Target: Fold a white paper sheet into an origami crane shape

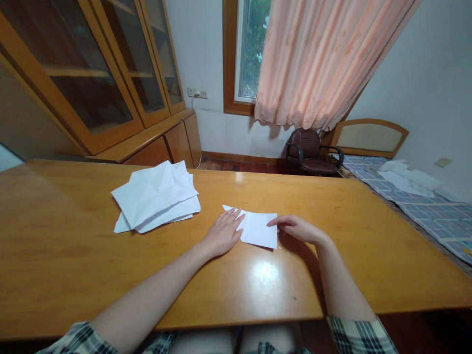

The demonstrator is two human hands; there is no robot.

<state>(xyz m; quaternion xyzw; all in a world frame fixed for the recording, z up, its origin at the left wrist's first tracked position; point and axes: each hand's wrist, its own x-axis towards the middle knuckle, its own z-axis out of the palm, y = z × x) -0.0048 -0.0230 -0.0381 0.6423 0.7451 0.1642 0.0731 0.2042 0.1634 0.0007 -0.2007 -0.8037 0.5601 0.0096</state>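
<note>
On the wooden table (73, 255), just in front of a seated person, lies one folded white paper (260, 228), and I place everything else by it. It sits between the left hand (224, 232) and the right hand (295, 228), its long axis running sideways across the person, so each hand has an end to itself; neither is nearer, since both touch it. Over the paper's left end, the left hand is spread flat, fingers slightly apart, with a corner (quite a sharp one) poking out past the fingertips. At its right edge, the right hand is half curled, index finger laid on top; from where I stand, I can't tell whether the thumb pinches from below.

Counting up: two hands, one folded paper and, apart to its left, one loose pile of creased sheets (155, 194), at least three of them. Well beyond the paper are one window (253, 49), one pink curtain (313, 59) and one chair (308, 150). Far to its right is one bed (438, 216); far to its left, beyond the table, one cabinet (121, 78) showing three glass doors.
</note>
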